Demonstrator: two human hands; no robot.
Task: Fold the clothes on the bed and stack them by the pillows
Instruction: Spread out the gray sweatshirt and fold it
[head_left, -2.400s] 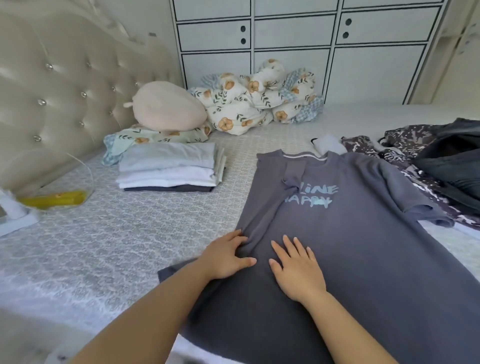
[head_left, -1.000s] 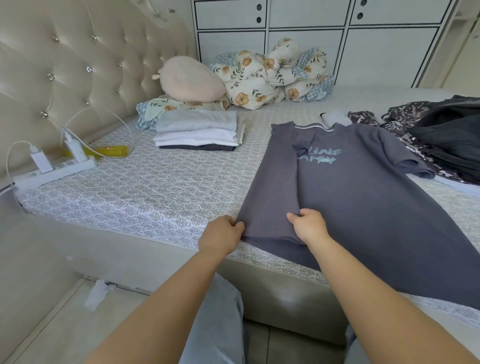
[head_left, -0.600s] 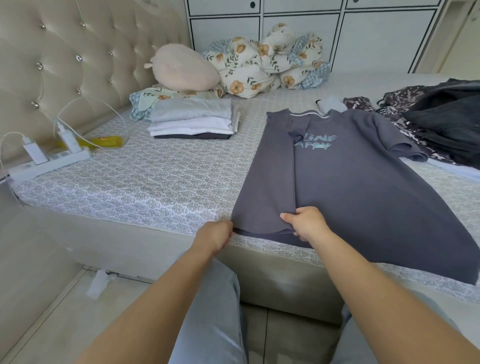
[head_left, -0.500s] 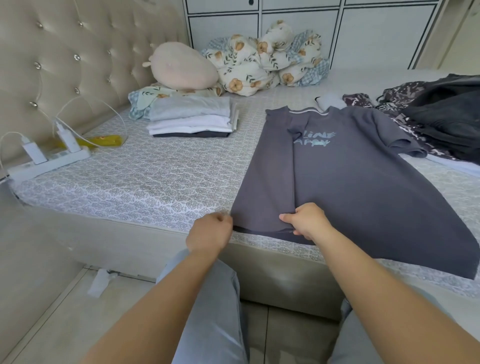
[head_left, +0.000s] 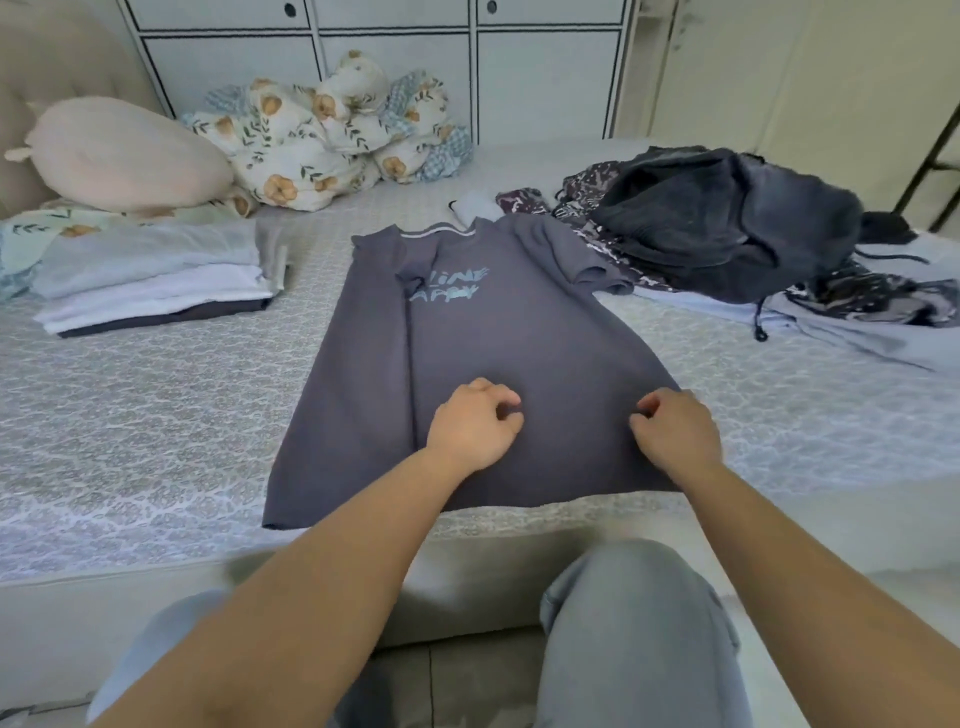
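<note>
A grey T-shirt (head_left: 519, 353) with pale blue lettering lies flat on the bed (head_left: 130, 415), collar away from me. Its left side is folded inward along a straight crease. My left hand (head_left: 472, 428) rests on the shirt's lower middle, fingers curled and pinching the fabric. At the shirt's lower right edge my right hand (head_left: 675, 434) is curled on the cloth. A stack of folded clothes (head_left: 150, 280) sits at the left, by a pink pillow (head_left: 119, 156). A pile of unfolded dark and patterned clothes (head_left: 727, 223) lies at the right.
A bundled floral quilt (head_left: 332, 140) sits at the back against white cabinet doors (head_left: 395, 78). A small white garment (head_left: 472, 205) lies beyond the shirt's collar. My knees in grey trousers (head_left: 634, 623) are against the bed's near edge.
Both hands have left the shirt's lower left corner and moved right, onto its lower middle and right edge. The view has shifted right; the power strip is out of sight.
</note>
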